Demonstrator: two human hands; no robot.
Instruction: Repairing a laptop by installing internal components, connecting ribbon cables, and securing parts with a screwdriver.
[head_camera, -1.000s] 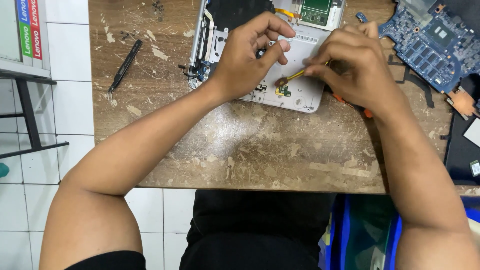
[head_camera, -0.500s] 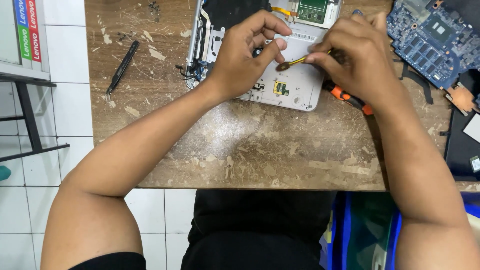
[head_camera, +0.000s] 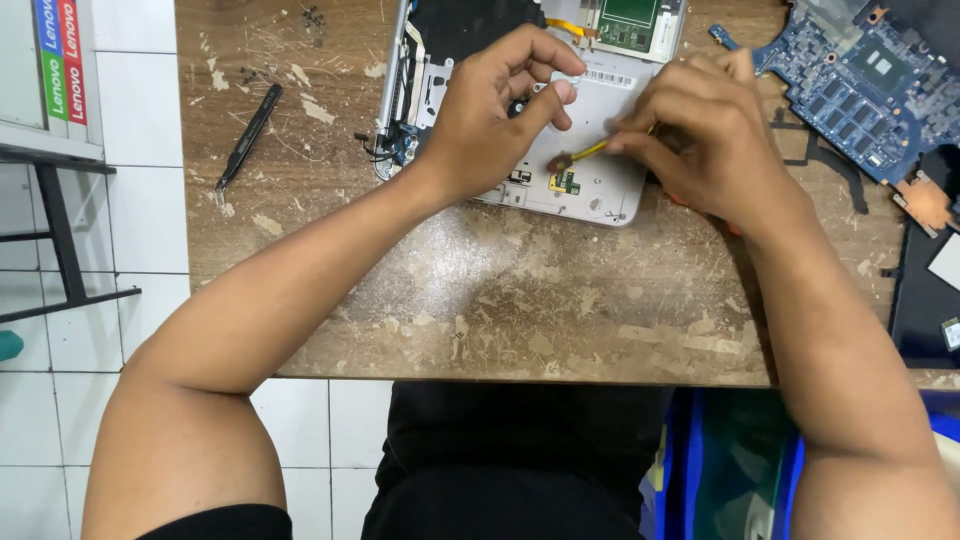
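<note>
The person bends over an opened silver-grey laptop shell (head_camera: 590, 185) lying on a worn, scratched wooden tabletop (head_camera: 500, 300). The left hand (head_camera: 490, 115) rests on the shell with its fingers curled loosely, thumb and forefinger nearly meeting just above a small brown-tipped part; whether they actually pinch anything I cannot tell from here. The right hand (head_camera: 705, 140) is closed around a thin yellow strip, seemingly a flat flex cable (head_camera: 585, 152), whose free end pokes out from the fingertips toward the left thumb. Directly below that end sits a tiny green circuit piece (head_camera: 566, 183) fixed to the shell.

My reading is that the cable end is being worked at its seat, with the left fingers steadying the shell. The next move looks to call for a light, level touch, since a strip that thin would crease easily.

Beyond the right knuckles lies a blue circuit board (head_camera: 850, 80) with copper-coloured fittings, well apart from the shell. Above both sets of fingers a small green board (head_camera: 630, 25) sits in the shell's upper part. Far out past the left wrist a slim black pry tool (head_camera: 248, 135) lies on the wood. Left of the table are white floor tiles (head_camera: 140, 190) and a black metal frame (head_camera: 60, 240).
</note>
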